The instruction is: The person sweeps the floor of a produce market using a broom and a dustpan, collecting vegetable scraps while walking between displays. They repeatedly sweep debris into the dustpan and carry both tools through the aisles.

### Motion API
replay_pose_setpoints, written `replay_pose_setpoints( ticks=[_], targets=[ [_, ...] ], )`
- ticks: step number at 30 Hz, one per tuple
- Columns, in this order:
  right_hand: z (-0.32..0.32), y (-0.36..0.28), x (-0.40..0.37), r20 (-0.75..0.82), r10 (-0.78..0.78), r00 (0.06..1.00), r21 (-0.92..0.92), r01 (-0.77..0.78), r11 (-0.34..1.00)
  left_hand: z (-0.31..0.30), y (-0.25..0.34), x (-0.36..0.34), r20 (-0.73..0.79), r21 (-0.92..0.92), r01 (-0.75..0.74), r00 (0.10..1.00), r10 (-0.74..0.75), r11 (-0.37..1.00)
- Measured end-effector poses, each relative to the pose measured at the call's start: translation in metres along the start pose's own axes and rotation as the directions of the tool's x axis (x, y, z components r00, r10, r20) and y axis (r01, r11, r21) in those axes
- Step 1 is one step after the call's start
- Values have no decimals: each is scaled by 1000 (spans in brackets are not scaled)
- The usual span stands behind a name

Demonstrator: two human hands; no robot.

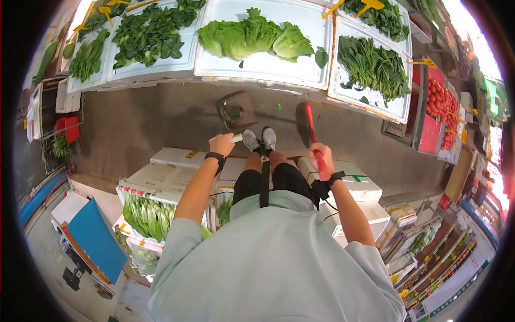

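Observation:
My left hand [221, 145] is closed round a pale handle [236, 138] that points toward the dustpan. The greyish dustpan [248, 102] rests on the floor ahead of my shoes, with leafy scraps [233, 115] in it. In my right hand [320, 152] I grip the red handle of a broom [309, 115], held out in front of my right leg. A dark patch beside this handle looks like the broom head or its shadow. A few small green leaf bits [271, 107] lie on the floor between dustpan and broom.
White foam trays ahead hold lettuce [257, 37] and leafy greens [373, 67]. Stacked foam boxes [357, 180] stand close behind my legs, with bok choy [147, 214] at the left. Tomatoes [441, 104] are on a right-hand stand; a red bin [68, 129] is far left.

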State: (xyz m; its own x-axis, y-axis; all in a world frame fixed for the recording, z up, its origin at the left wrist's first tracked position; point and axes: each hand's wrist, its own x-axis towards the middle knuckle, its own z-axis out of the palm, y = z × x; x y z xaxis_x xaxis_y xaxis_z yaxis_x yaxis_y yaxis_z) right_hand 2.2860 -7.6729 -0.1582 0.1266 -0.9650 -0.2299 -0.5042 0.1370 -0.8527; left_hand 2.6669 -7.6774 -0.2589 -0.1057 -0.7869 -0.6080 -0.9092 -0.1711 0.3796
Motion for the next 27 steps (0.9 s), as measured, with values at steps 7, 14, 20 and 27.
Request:
replay_pose_setpoints(
  ticks=[7, 14, 20, 27],
  targets=[
    [70, 2, 34, 7, -22, 1000, 60, 21, 998, 5, -11, 47, 47, 140, -120, 992, 114, 983],
    [132, -5, 43, 74, 2, 997, 88, -8, 996, 29, 7, 79, -27, 163, -178, 982, 184, 971],
    [161, -65, 36, 303, -104, 947, 120, 71, 990, 44, 28, 85, -10, 180, -161, 986, 166, 970],
    [126, -96, 4, 423, -233, 876, 218, 151, 964, 40, 12, 72, -10, 177, -141, 989, 145, 974]
  ],
)
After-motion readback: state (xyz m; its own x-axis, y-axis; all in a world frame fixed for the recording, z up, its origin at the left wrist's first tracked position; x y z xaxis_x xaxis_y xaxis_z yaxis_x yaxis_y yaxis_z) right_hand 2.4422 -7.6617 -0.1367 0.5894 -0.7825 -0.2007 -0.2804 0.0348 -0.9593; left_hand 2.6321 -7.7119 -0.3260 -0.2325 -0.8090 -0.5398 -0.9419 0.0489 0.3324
